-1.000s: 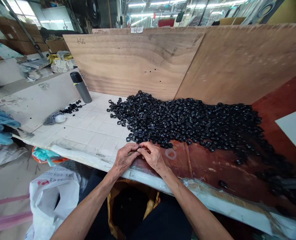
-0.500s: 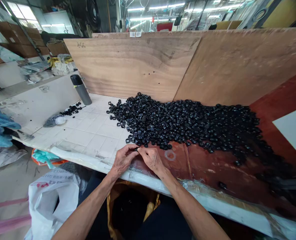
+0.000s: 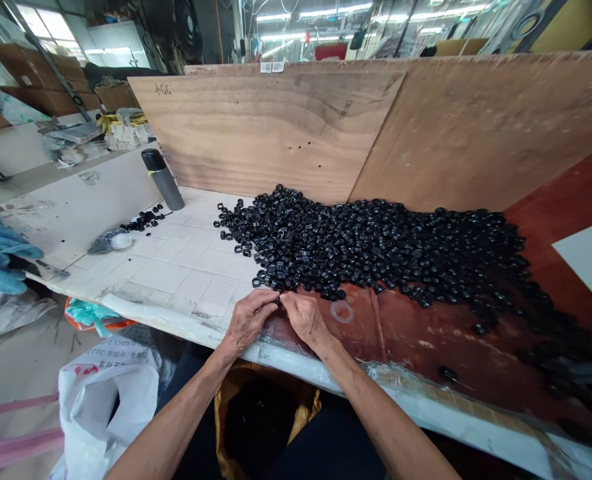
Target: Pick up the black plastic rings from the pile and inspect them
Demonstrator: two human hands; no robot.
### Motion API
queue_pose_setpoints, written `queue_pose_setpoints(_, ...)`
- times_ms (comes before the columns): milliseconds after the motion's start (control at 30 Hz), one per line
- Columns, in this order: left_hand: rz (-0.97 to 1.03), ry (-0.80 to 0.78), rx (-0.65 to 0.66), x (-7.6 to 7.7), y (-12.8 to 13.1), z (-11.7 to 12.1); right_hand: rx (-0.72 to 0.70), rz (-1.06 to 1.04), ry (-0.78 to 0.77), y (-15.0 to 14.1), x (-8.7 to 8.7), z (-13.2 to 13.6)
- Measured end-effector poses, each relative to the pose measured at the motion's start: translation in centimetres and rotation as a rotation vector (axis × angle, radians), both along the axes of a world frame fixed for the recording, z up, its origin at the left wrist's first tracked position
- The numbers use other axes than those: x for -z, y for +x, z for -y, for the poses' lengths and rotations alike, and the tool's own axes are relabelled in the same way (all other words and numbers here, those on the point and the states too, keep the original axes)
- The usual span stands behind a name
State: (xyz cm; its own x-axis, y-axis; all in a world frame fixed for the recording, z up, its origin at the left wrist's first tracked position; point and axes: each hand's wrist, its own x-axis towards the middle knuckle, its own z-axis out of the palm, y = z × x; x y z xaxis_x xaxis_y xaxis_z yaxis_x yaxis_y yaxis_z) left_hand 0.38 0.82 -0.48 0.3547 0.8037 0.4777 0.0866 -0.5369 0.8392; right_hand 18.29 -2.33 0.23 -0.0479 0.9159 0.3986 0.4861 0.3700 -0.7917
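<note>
My left hand (image 3: 250, 319) is closed in a pinch on a small black part (image 3: 277, 301), mostly covered by the fingertips. My right hand (image 3: 303, 316) has its fingers curled and pressed together at the same part, fingertips meeting those of my left. Both hands are over the table's front edge, low in front of my body. Just beyond them spreads a large pile of black plastic rings (image 3: 326, 247). Below the hands, an open yellow-brown sack (image 3: 222, 433) with a dark inside sits between my legs.
A tall wooden board (image 3: 266, 133) stands behind the pile. At the left are a grey bottle (image 3: 166, 189), a heap of small black pieces (image 3: 145, 219) and a plastic bag (image 3: 107, 241). One loose black piece (image 3: 449, 374) lies near the right front edge. A white sack (image 3: 109, 400) stands at lower left.
The fingers of my right hand have curled in more tightly and shifted slightly against the part. My left hand has stayed nearly in place, still pinching. The view has tilted slightly.
</note>
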Motion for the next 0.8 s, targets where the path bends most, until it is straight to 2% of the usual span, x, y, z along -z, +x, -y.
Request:
queue_pose_setpoints(233,-0.023,-0.092,-0.055,0.1,-0.1,-0.1,-0.012,0.016,-0.001,0.1,-0.2,0.5)
queue_pose_setpoints(333,-0.014,-0.126,-0.073,-0.1,-0.1,-0.1,-0.027,-0.042,-0.013,0.2,-0.3,0.6)
queue_pose_setpoints(567,0.009,-0.184,-0.072,-0.4,-0.1,0.0,-0.006,-0.043,0.08,0.0,-0.1,0.2)
queue_pose_setpoints(733,0.005,-0.194,-0.037,-0.9,-0.2,0.0,0.025,-0.052,-0.043,-0.3,-0.1,0.0)
queue_pose_setpoints(800,0.002,-0.227,-0.055,-1.0,-0.2,-0.1,0.014,-0.066,-0.024,-0.4,-0.2,0.0)
